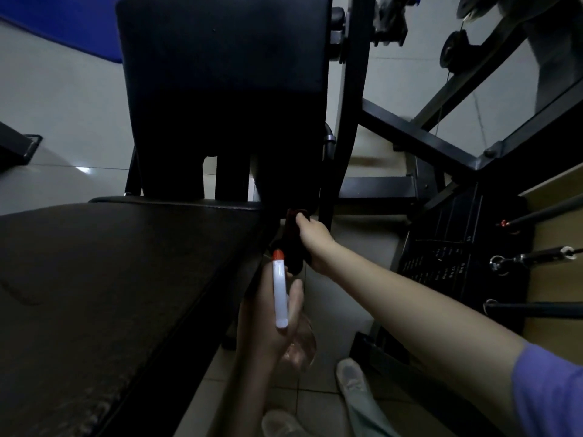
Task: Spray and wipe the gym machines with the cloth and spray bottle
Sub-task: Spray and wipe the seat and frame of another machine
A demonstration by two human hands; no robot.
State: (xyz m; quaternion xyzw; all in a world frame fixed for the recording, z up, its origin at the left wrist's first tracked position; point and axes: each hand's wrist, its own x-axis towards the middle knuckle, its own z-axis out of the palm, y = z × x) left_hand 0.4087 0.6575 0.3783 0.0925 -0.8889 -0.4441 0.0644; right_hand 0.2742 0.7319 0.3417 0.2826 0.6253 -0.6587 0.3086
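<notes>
While the right hand held the cloth, fingers clamped on it, against the seat pad edge beneath the back pad, the left hand had its fingers curled round the spray bottle just beside it; wiping was judged under way, with the frame seemingly left to do.

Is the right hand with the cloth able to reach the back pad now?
Probably yes: the right hand grips the cloth beside the lower edge of the back pad, and nothing stands between them.
</notes>
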